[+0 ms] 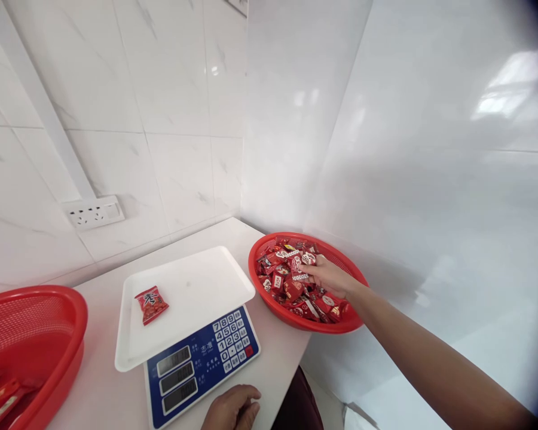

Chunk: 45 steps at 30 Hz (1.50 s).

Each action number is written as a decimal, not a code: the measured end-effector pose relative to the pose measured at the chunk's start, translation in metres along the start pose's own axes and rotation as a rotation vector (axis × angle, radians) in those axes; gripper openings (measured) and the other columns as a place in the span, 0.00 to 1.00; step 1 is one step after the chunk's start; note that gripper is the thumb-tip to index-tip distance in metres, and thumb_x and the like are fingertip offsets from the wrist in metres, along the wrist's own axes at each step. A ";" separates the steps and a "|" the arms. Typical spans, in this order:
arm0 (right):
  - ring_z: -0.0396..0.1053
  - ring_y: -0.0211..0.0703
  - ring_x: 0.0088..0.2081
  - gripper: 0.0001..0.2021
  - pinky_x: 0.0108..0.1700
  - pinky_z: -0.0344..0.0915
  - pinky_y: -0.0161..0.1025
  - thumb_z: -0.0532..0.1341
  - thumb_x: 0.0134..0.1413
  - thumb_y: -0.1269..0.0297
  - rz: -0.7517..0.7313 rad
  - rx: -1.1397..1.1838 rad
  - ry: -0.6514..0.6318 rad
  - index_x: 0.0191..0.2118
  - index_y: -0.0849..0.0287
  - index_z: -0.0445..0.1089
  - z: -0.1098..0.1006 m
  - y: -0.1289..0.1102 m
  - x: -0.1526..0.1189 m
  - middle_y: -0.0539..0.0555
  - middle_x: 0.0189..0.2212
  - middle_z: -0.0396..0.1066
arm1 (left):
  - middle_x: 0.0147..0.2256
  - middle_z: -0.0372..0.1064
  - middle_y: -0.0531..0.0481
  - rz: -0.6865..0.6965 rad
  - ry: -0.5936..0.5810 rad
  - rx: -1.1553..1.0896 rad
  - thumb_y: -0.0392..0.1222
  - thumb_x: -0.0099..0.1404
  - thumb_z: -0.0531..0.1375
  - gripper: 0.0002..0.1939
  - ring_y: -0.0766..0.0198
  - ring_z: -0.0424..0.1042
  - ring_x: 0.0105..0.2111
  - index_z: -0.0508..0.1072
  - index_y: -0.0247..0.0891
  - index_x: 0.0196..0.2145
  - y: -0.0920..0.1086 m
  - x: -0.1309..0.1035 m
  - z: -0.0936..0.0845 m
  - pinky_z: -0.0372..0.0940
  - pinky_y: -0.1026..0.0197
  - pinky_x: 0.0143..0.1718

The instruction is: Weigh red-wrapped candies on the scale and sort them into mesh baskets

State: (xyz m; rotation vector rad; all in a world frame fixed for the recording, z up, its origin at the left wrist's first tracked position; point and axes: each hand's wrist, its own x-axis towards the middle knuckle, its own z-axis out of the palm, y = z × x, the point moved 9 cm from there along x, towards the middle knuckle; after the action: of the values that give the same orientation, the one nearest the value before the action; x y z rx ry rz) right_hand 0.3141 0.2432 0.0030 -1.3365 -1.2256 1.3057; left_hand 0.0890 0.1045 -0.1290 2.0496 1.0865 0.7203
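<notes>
My right hand (pixel 329 276) reaches into a round red plastic basket (pixel 356 278) filled with small red wrapped snack packets. Its fingers are closed on a red packet (pixel 297 267) with white lettering, at the top of the heap. My left hand (pixel 234 408) rests at the table's front edge, beside the scale, with its fingers loosely curled and apart and nothing seen in them. On the white tray (pixel 201 283) of the blue digital scale (pixel 206 358) lies one red packet (pixel 151 304) with dark lettering. The scale's display digits are too faint to read surely.
At the left edge stands another red basket (pixel 67 334) with a few red packages (pixel 4 401) inside. The white table (pixel 103 370) meets a tiled wall with a power socket (pixel 94 212). A pale glossy panel rises close behind and right of the filled basket.
</notes>
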 end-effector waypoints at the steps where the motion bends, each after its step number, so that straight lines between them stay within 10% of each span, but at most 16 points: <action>1: 0.71 0.49 0.44 0.16 0.44 0.70 0.45 0.63 0.47 0.66 -0.002 0.013 -0.035 0.44 0.57 0.67 0.011 -0.003 -0.001 0.55 0.42 0.73 | 0.29 0.73 0.49 -0.012 -0.011 -0.003 0.44 0.63 0.51 0.12 0.65 0.71 0.26 0.72 0.39 0.37 0.001 0.000 0.000 0.65 0.69 0.29; 13: 0.69 0.41 0.41 0.17 0.37 0.71 0.38 0.56 0.55 0.61 -0.192 -0.271 -0.453 0.51 0.56 0.61 0.201 -0.009 0.014 0.54 0.42 0.70 | 0.32 0.73 0.49 -0.183 0.008 -0.080 0.40 0.61 0.53 0.12 0.64 0.69 0.29 0.74 0.39 0.39 0.009 -0.007 -0.010 0.63 0.66 0.32; 23: 0.72 0.40 0.31 0.29 0.30 0.69 0.37 0.58 0.53 0.56 -0.233 -0.559 -0.408 0.57 0.57 0.48 0.213 -0.010 0.028 0.57 0.40 0.69 | 0.31 0.73 0.49 -0.196 -0.003 -0.138 0.40 0.61 0.53 0.12 0.64 0.68 0.28 0.74 0.38 0.39 0.003 -0.006 -0.007 0.62 0.66 0.29; 28: 0.60 0.47 0.54 0.27 0.53 0.59 0.45 0.56 0.56 0.62 -0.519 -0.956 -0.254 0.60 0.55 0.50 0.186 -0.030 0.029 0.59 0.56 0.59 | 0.29 0.72 0.49 -0.164 -0.014 -0.126 0.41 0.61 0.53 0.11 0.64 0.68 0.28 0.73 0.38 0.38 0.001 -0.003 -0.006 0.63 0.66 0.29; 34: 0.44 0.53 0.62 0.25 0.60 0.43 0.52 0.56 0.53 0.69 -0.422 -1.176 -0.112 0.58 0.56 0.57 0.093 -0.016 0.064 0.57 0.60 0.52 | 0.31 0.72 0.49 -0.139 -0.037 -0.138 0.44 0.62 0.52 0.13 0.65 0.68 0.27 0.72 0.38 0.38 0.000 -0.002 -0.004 0.64 0.66 0.29; 45: 0.67 0.48 0.45 0.17 0.44 0.62 0.40 0.53 0.51 0.76 -0.223 -1.323 -0.150 0.47 0.59 0.68 -0.022 0.027 0.039 0.57 0.45 0.69 | 0.30 0.73 0.49 -0.045 0.004 -0.107 0.45 0.62 0.52 0.12 0.64 0.71 0.28 0.72 0.40 0.37 -0.011 0.000 0.003 0.65 0.67 0.29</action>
State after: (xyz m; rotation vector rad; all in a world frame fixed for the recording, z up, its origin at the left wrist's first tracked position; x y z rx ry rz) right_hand 0.3369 0.2793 -0.0277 -1.8494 -2.4386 0.3084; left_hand 0.0859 0.1075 -0.1393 1.9281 1.0703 0.7440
